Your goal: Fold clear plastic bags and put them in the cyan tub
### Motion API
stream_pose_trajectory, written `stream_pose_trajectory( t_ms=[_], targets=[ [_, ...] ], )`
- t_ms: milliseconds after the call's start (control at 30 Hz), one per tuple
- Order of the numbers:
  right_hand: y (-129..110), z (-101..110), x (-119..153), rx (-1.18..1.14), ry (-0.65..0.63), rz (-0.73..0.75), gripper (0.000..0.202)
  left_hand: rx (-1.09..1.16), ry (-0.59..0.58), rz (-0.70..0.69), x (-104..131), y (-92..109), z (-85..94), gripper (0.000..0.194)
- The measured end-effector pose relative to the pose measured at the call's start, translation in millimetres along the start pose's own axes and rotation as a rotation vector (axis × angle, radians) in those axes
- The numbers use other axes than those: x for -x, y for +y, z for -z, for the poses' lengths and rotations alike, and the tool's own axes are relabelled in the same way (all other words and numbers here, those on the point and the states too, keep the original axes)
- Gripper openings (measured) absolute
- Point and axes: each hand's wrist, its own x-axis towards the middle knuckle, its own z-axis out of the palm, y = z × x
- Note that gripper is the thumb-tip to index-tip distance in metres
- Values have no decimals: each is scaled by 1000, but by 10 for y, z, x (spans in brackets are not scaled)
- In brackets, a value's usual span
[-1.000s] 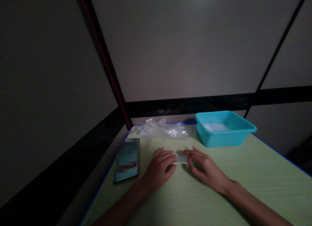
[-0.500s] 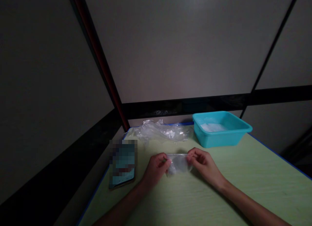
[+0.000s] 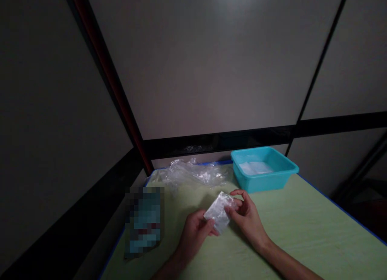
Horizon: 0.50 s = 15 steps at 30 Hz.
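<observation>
Two hands share one small clear plastic packet (image 3: 218, 214) in the head view, holding it tilted above the pale green table (image 3: 290, 227). Your left hand (image 3: 195, 231) grips its lower left part, thumb lying on the near face, with fingertips showing beyond the bottom edge. Your right hand (image 3: 246, 215) pinches the upper right side, thumb on the face and the other fingers curled around behind. The packet slants between both thumbs, nearer you than the crumpled clear plastic (image 3: 196, 173) and the turquoise basin (image 3: 263, 183).
</observation>
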Motion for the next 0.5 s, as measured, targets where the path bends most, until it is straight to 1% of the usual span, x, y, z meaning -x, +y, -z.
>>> stream_pose_trajectory(
  t_ms=[100,167,200,233,267,300,333,367,433,500],
  targets=[
    [-86,-12,-5,10,-23,15,35,30,-58,35,8,-77,-14,39],
    [-205,23,-28,47,-49,12,33,82,-74,112,-57,-114,-7,49],
    [-289,63,-51,78,-58,8,32,115,-27,162,-111,-110,-10,51],
    [-389,119,-83,113,-62,4,32,141,43,184,-178,-85,-22,52],
    [-503,192,-127,148,-54,12,33,158,106,196,-254,-40,-47,50],
    [-627,278,-182,177,-51,16,34,161,144,187,-337,21,-86,46],
    [-759,375,-247,218,-38,30,34,163,153,134,-424,94,-139,39],
    [-891,480,-322,267,-8,45,33,161,147,80,-513,171,-203,33],
    [-1140,697,-486,354,72,79,34,149,109,40,-692,310,-354,24],
    [-1337,903,-647,424,145,57,37,122,97,63,-859,402,-511,21]
  ],
)
